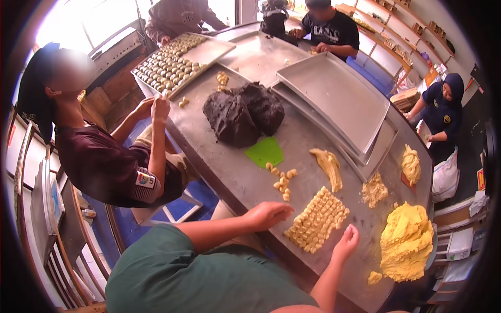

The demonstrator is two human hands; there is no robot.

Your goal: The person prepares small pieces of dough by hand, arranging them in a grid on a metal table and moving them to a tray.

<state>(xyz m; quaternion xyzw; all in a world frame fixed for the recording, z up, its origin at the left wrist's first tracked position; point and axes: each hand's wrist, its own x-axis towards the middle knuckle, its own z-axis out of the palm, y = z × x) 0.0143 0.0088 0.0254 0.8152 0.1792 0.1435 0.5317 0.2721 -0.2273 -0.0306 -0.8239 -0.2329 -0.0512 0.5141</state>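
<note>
My left hand [269, 214] rests palm-down on the steel table [240, 177], its fingers curled beside the left end of a block of cut yellow dough pieces [317, 220]. My right hand [347, 242] hovers at the block's right end, fingers loosely bent, holding nothing visible. A few loose yellow dough bits [282, 181] lie just above my left hand. A large yellow dough mass [406, 241] sits to the right.
A dark brown dough mound [242, 115] and a green scraper [264, 152] lie mid-table. Stacked empty trays [339, 99] sit to the right, a tray of filled pieces [172, 62] at the far left. Other people work around the table.
</note>
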